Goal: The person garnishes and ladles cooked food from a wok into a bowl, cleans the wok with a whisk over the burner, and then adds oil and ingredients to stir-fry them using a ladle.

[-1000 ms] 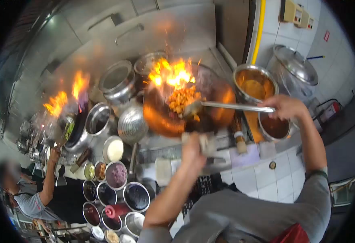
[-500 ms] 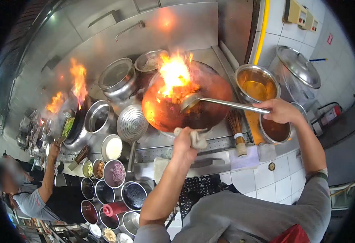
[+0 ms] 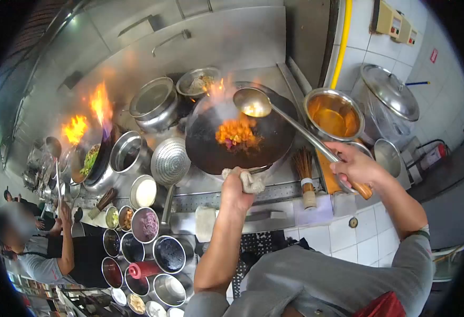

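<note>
My left hand [image 3: 235,190] is closed around a folded cloth [image 3: 250,182] at the near edge of the black wok [image 3: 205,142], gripping the wok through it. In my right hand [image 3: 356,165] is the long handle of a ladle [image 3: 308,134], its wooden end sticking out below my fingers. The ladle's bowl hangs over the far right part of the wok, with something shiny and light in it. Orange-red diced food [image 3: 237,132] lies in the middle of the wok. Smoke and low flames [image 3: 217,89] rise at the wok's back edge.
A pot of orange liquid [image 3: 333,113] stands to the right, beside a lidded container [image 3: 390,92]. A bamboo brush [image 3: 306,177] lies near the wok. At left are a perforated strainer [image 3: 171,161], several ingredient pots [image 3: 146,224], and a co-worker [image 3: 47,253] at another flaming wok [image 3: 105,158].
The large flame in the wok has shrunk to small flames at the back. The ladle's bowl has risen off the food, while my right hand has moved lower. My left hand stays at the edge.
</note>
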Demonstrator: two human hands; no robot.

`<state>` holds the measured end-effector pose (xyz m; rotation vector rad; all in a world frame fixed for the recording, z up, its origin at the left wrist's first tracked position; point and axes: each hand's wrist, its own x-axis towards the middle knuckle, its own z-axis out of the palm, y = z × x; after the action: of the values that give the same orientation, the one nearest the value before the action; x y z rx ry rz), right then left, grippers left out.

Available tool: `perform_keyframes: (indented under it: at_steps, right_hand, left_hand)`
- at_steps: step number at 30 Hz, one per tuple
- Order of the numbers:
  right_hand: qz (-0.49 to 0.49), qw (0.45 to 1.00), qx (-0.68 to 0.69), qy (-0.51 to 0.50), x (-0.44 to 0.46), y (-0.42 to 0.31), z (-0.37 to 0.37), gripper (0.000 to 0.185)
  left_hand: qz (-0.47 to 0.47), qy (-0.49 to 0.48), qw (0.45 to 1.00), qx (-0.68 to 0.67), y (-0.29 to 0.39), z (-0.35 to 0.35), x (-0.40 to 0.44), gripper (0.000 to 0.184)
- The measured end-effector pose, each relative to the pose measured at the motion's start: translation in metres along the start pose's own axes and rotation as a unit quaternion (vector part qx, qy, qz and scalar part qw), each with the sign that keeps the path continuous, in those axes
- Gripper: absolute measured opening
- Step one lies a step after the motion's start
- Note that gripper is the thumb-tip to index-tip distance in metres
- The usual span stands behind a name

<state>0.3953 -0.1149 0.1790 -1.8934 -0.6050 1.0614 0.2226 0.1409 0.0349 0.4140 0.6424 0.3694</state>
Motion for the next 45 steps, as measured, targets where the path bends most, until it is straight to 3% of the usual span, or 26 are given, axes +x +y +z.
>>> perform_keyframes:
  at_steps: [5, 7, 9, 10, 13, 15, 16, 18, 19, 21, 23, 29, 30, 33, 37, 43, 45]
  right_hand:
    - [-0.016, 0.989, 0.145, -0.014, 0.008, -0.023, -0.018, 0.050]
    - [-0.022, 0.993, 0.114, -0.005, 0.012, -0.031, -0.029, 0.046]
    - [-0.005, 0.996, 0.085, 0.028, 0.012, -0.049, -0.033, 0.044]
    - [-0.005, 0.999, 0.032, 0.033, 0.021, -0.051, -0.034, 0.040]
    - [0.065, 0.993, 0.095, 0.010, 0.043, -0.065, -0.005, 0.023]
    - [0.056, 0.977, 0.174, -0.112, 0.063, -0.055, 0.016, 0.025]
    - [0.076, 0.967, 0.191, -0.152, 0.060, -0.047, 0.017, 0.020]
    - [0.108, 0.942, 0.213, -0.234, 0.058, -0.041, 0.014, 0.012]
    - [0.103, 0.925, 0.265, -0.252, 0.042, -0.037, 0.015, 0.018]
    - [0.124, 0.873, 0.352, -0.313, 0.046, 0.002, 0.005, 0.013]
    - [0.125, 0.861, 0.364, -0.332, 0.011, 0.005, 0.005, 0.014]
    - [0.082, 0.870, 0.274, -0.402, -0.083, -0.010, 0.047, 0.045]
    - [0.096, 0.853, 0.281, -0.428, -0.092, -0.006, 0.055, 0.053]
    - [0.090, 0.815, 0.231, -0.523, -0.127, -0.014, 0.097, 0.055]
    - [0.185, 0.687, 0.265, -0.651, -0.169, -0.001, 0.173, 0.057]
    - [0.331, 0.508, 0.212, -0.766, -0.243, 0.035, 0.325, 0.050]
    - [0.377, 0.472, 0.188, -0.775, -0.262, 0.049, 0.375, 0.046]
  left_hand:
    - [0.058, -0.001, 0.998, 0.000, 0.000, 0.034, -0.004, 0.019]
    - [0.089, -0.016, 0.994, 0.066, -0.020, 0.024, -0.011, 0.021]
    - [0.186, 0.095, 0.956, 0.206, -0.054, 0.042, -0.037, 0.019]
    - [0.299, 0.098, 0.927, 0.205, -0.096, 0.003, -0.003, 0.022]
    - [0.391, 0.105, 0.898, 0.173, -0.107, 0.014, 0.027, 0.024]
    - [0.258, 0.083, 0.939, 0.212, -0.070, 0.017, 0.010, 0.024]
    - [0.155, 0.088, 0.972, 0.153, -0.048, 0.021, -0.003, 0.024]
    - [0.108, 0.039, 0.991, 0.067, -0.037, 0.005, -0.035, 0.023]
    - [0.089, 0.024, 0.995, 0.037, -0.039, 0.001, -0.062, 0.023]
    - [0.109, 0.077, 0.990, 0.049, -0.053, -0.009, -0.120, 0.027]
    - [0.158, 0.128, 0.978, 0.042, -0.075, -0.027, -0.162, 0.028]
    - [0.281, 0.189, 0.939, -0.053, -0.124, -0.053, -0.306, 0.031]
    - [0.308, 0.197, 0.928, -0.074, -0.138, -0.058, -0.337, 0.032]
    - [0.331, 0.253, 0.905, -0.087, -0.182, -0.064, -0.429, 0.033]
    - [0.491, 0.288, 0.813, -0.121, -0.253, -0.077, -0.506, 0.035]
    - [0.544, 0.421, 0.709, -0.155, -0.329, -0.111, -0.602, 0.036]
    - [0.554, 0.449, 0.674, -0.194, -0.342, -0.123, -0.623, 0.030]
